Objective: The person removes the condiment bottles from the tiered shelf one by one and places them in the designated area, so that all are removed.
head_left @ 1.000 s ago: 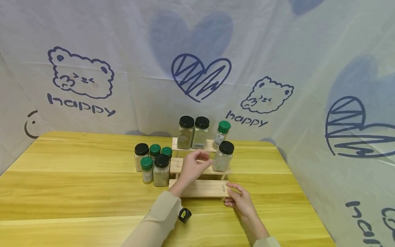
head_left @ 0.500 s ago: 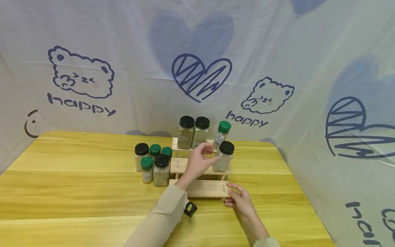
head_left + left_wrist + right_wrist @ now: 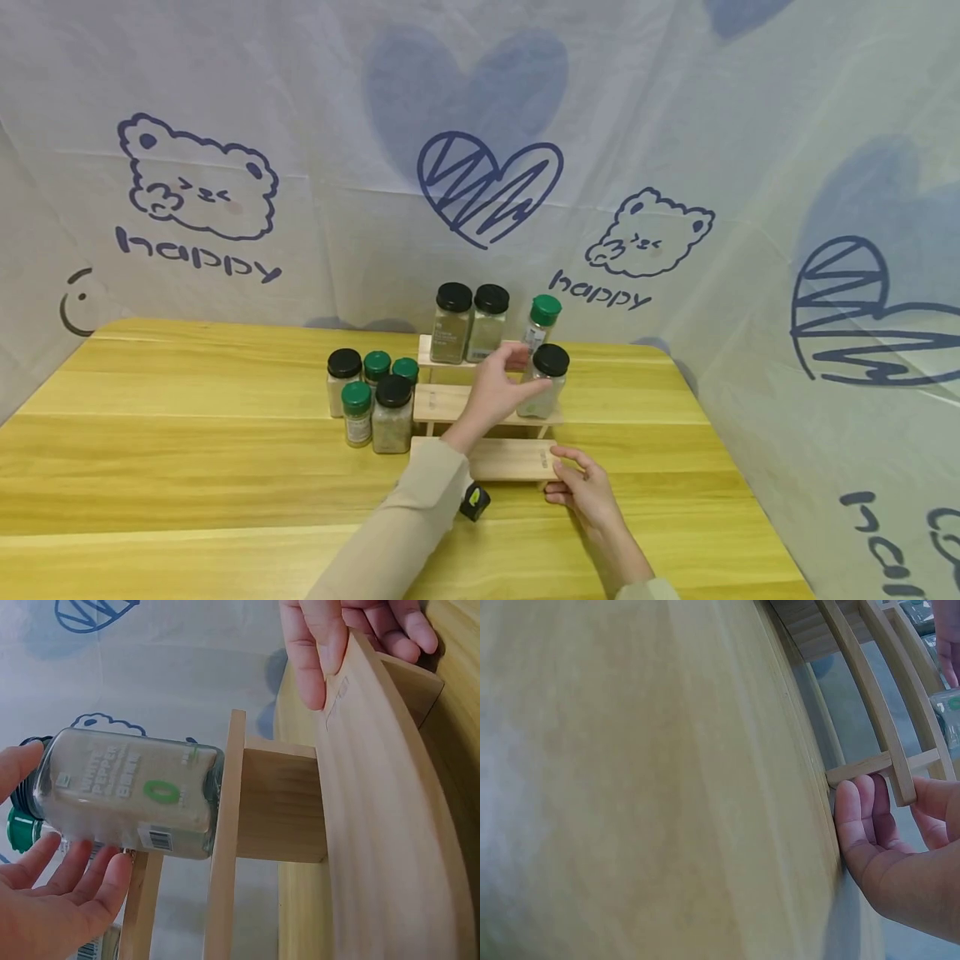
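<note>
A three-step wooden spice rack [image 3: 491,460] stands on the table. My right hand [image 3: 588,492] grips the right end of its lowest step, thumb on top and fingers curled beneath, as the right wrist view [image 3: 900,847] also shows. My left hand [image 3: 495,387] is at the white pepper jar [image 3: 127,791], which stands upright on the middle step's right end. Its thumb and loosely spread fingers lie on either side of the jar, near the black lid [image 3: 551,360]. Behind it, a green-capped spice bottle [image 3: 544,312] is on the top step, partly hidden.
Two black-lidded jars [image 3: 452,325] stand on the top step's left half. Left of the rack, several black- and green-capped spice jars [image 3: 392,421] are grouped on the wooden table [image 3: 187,483]. A printed cloth [image 3: 345,183] hangs behind the table.
My left hand has moved to the right, from the middle of the rack to beside the white pepper jar. My right hand keeps its hold on the rack's lowest step.
</note>
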A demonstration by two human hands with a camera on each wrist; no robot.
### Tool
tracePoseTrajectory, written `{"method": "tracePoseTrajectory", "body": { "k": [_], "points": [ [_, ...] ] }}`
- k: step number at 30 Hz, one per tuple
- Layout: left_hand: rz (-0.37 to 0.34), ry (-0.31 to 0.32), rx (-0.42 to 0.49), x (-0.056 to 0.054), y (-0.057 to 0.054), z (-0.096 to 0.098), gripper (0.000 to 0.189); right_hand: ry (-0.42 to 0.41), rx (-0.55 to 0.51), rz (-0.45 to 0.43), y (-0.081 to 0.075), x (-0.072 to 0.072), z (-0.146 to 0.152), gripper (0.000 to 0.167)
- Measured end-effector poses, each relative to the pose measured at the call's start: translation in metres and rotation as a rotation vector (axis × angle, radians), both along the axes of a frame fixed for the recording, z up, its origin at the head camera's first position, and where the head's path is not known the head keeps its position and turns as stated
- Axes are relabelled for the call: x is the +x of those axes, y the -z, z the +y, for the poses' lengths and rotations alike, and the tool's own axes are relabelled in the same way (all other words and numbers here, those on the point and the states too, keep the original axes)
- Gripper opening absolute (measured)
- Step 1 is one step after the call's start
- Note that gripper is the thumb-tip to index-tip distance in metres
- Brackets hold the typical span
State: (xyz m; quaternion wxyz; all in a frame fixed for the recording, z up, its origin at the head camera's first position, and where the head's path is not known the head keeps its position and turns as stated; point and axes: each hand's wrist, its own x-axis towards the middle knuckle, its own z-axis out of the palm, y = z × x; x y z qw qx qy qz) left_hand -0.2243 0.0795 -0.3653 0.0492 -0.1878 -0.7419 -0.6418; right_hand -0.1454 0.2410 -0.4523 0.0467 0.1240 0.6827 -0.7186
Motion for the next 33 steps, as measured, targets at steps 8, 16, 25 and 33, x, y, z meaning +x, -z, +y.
{"method": "tracePoseTrajectory", "body": {
  "k": [8,16,25,33],
  "points": [
    [0.034,-0.012,-0.062,-0.003,0.0,0.007,0.057,0.011,0.004,0.0,0.0,0.0,-0.001,0.031],
    [0.039,0.005,-0.069,-0.005,0.002,0.011,0.056,0.001,-0.005,0.001,0.0,0.0,-0.001,0.032],
    [0.043,0.005,-0.062,-0.004,0.004,0.011,0.054,0.006,0.003,0.009,0.001,0.0,-0.001,0.032],
    [0.043,-0.013,-0.051,-0.005,0.005,0.012,0.053,0.021,0.0,0.012,-0.001,0.0,-0.002,0.03]
  ]
}}
